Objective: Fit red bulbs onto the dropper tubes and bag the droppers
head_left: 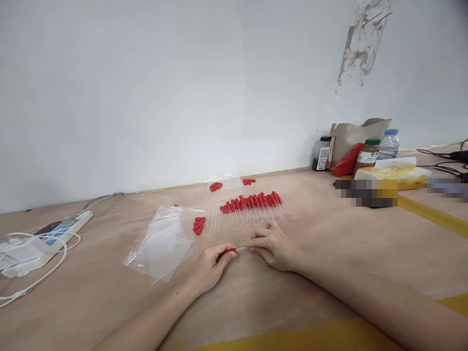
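Observation:
Between thumb and fingers, my left hand (216,263) grips a red rubber dropper bulb (231,250). My right hand (272,246) pinches a thin clear glass dropper tube (241,248), whose other end meets the bulb; how far it sits inside is hidden. Just beyond lies a row of droppers (252,207) with red bulbs fitted, their tips toward me. Left of that row are several loose red bulbs (198,225) and a few bare glass tubes (211,223).
Clear plastic bags (161,243) lie left of the bulbs. More red bulbs in plastic (215,186) rest near the wall. A power strip (47,243) with white cables is at left. Bottles, a paper bag (356,139) and a tissue pack (395,175) stand at back right.

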